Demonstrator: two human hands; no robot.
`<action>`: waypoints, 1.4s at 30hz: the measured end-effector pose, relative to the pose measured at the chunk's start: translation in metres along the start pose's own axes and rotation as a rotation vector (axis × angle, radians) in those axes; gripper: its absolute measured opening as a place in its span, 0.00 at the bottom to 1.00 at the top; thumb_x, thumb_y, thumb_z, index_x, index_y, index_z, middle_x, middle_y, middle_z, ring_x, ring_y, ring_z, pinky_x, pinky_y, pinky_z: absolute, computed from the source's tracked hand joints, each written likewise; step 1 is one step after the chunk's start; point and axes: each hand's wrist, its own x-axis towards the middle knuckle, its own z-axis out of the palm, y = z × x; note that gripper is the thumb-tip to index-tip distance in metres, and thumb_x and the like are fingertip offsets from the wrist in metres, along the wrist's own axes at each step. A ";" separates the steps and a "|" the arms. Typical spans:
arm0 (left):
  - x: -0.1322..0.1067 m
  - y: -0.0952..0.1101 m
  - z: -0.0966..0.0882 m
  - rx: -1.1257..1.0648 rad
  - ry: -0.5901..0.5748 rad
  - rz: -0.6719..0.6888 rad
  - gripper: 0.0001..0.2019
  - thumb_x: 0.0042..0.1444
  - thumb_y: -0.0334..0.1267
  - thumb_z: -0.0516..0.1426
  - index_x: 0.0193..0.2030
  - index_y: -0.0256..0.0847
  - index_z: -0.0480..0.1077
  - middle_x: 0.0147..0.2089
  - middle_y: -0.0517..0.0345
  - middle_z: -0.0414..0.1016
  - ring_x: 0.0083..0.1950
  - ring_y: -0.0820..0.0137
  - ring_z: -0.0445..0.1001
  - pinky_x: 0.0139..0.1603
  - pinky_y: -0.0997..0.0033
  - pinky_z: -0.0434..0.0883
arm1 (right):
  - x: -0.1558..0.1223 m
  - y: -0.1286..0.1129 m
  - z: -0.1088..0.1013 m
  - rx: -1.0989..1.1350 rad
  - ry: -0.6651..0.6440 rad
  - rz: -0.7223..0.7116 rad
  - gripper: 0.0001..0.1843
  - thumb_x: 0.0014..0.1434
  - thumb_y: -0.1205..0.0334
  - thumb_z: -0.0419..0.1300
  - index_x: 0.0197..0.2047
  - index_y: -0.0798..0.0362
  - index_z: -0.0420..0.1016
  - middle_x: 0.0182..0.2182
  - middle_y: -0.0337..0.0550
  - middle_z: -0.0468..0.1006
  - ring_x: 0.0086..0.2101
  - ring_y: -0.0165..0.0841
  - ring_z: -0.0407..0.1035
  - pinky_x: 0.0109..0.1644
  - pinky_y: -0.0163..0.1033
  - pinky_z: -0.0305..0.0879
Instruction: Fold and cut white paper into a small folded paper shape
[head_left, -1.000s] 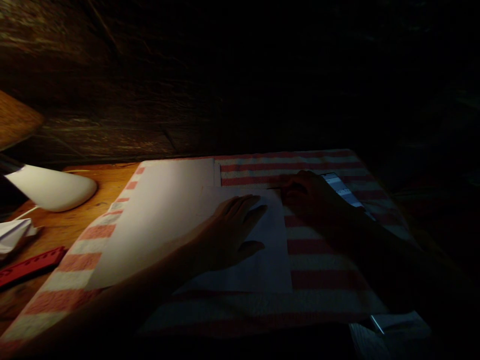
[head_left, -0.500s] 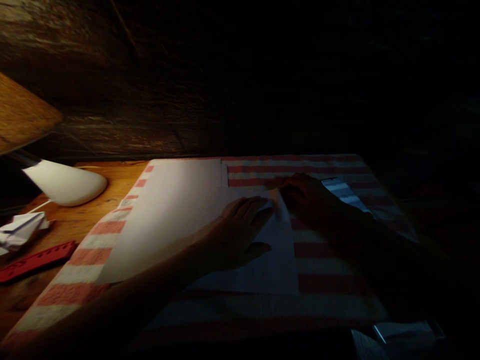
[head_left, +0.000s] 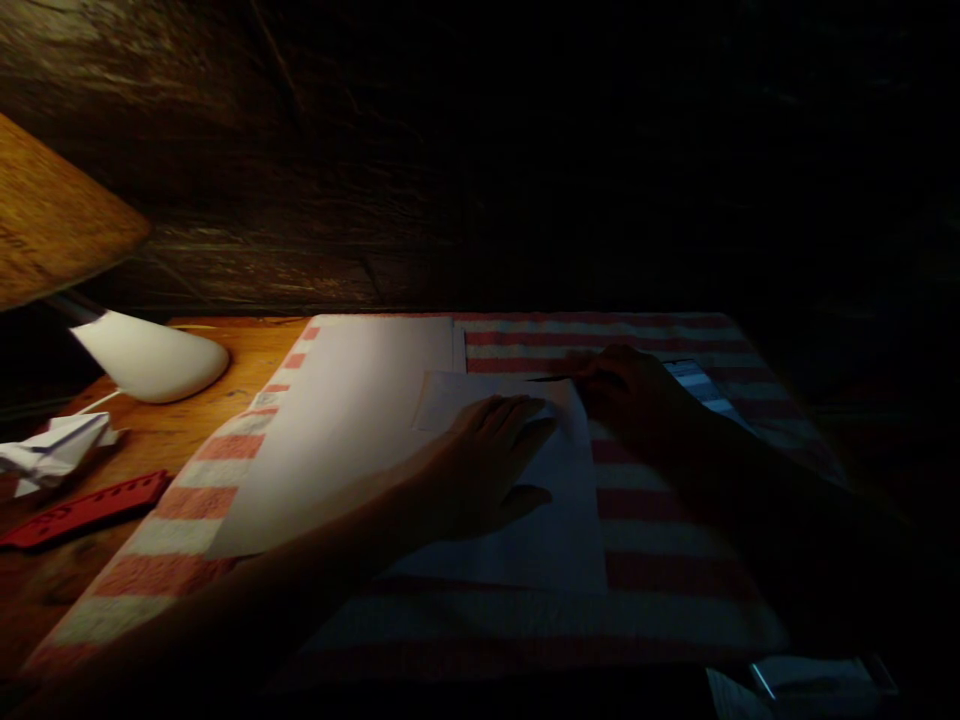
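**Paper pinned flat under lamplight**

Since half a second ago the view has swung left, so the lamp sits further right in the frame. The right hand (head_left: 637, 400) has settled at the far right corner of the small paper sheet (head_left: 555, 530), which now lies flat.

Nearest, at 5 o'clock, a pale booklet edge (head_left: 810, 675) shows dimly. The sheet is plain white, unmarked and rectangular. It lies mid-table on a red-and-white striped cloth (head_left: 660, 560) and overlaps a larger white sheet (head_left: 352, 420) at its 10 o'clock.

The left hand (head_left: 480, 470) lies palm down on the small sheet, fingers spread, grasping nothing. The right hand's fingers curl at the corner. It is too dark to tell whether they pinch anything.

At 9 o'clock a red ruler (head_left: 82, 510) and a crumpled paper (head_left: 52, 450) rest on the bare wooden table (head_left: 172, 440). The ruler's marks are unreadable.

Just beyond the right hand lies a phone (head_left: 701, 385), its screen banded and illegible.

At 10 o'clock stands a white lamp base (head_left: 150, 355) under a woven shade (head_left: 52, 220). Behind it is a dark rough wall (head_left: 300, 200).
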 end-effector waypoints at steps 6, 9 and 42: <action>0.001 0.001 -0.002 -0.001 -0.001 -0.022 0.35 0.66 0.54 0.60 0.71 0.35 0.61 0.73 0.36 0.63 0.71 0.42 0.63 0.70 0.35 0.63 | 0.006 -0.004 0.004 0.026 -0.009 -0.053 0.11 0.67 0.66 0.59 0.46 0.53 0.84 0.45 0.52 0.81 0.45 0.43 0.76 0.52 0.48 0.70; 0.001 0.001 -0.003 -0.008 -0.010 -0.022 0.35 0.66 0.54 0.60 0.72 0.36 0.60 0.73 0.36 0.62 0.71 0.42 0.63 0.70 0.35 0.63 | 0.010 -0.008 0.006 0.035 -0.023 -0.060 0.14 0.67 0.69 0.58 0.49 0.54 0.84 0.45 0.52 0.81 0.46 0.43 0.76 0.54 0.48 0.69; 0.003 -0.032 -0.039 0.193 -0.128 -0.237 0.18 0.66 0.24 0.51 0.55 0.38 0.78 0.51 0.48 0.84 0.49 0.54 0.83 0.46 0.53 0.80 | -0.019 -0.002 -0.066 0.111 0.209 0.251 0.11 0.65 0.55 0.63 0.44 0.47 0.86 0.44 0.44 0.87 0.42 0.44 0.81 0.50 0.49 0.76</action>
